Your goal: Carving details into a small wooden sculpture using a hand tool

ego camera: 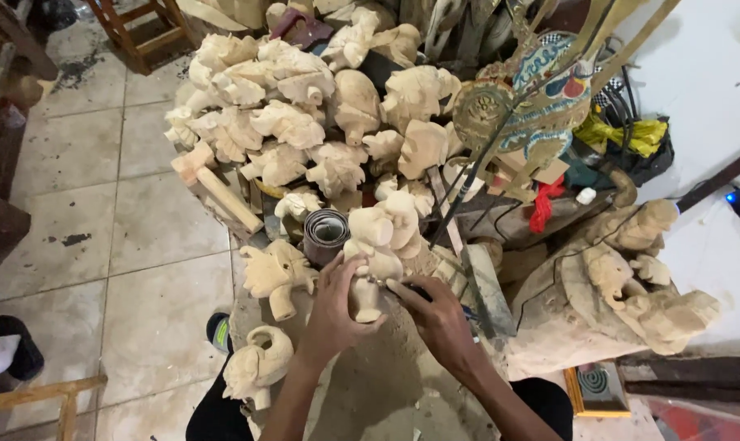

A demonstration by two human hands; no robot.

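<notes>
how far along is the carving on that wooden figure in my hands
Done: the pale wooden figure is already roughly shaped, like the heap of carved figures behind. In hand: left hand grips it, right hand works a small tool against it. Left: surface looks bare, unpainted.

Premises: a woodcarving workshop. Evidence: a large heap of unfinished pale wooden figures (304, 106) stacked together; a wooden mallet (215, 186) lying beside them; a roll of sandpaper (325, 233); a big carved root piece (606, 294); sawdust covering the work surface (386, 376); a stained tiled floor (125, 237); painted flat puppets (533, 106) stored behind.
</notes>
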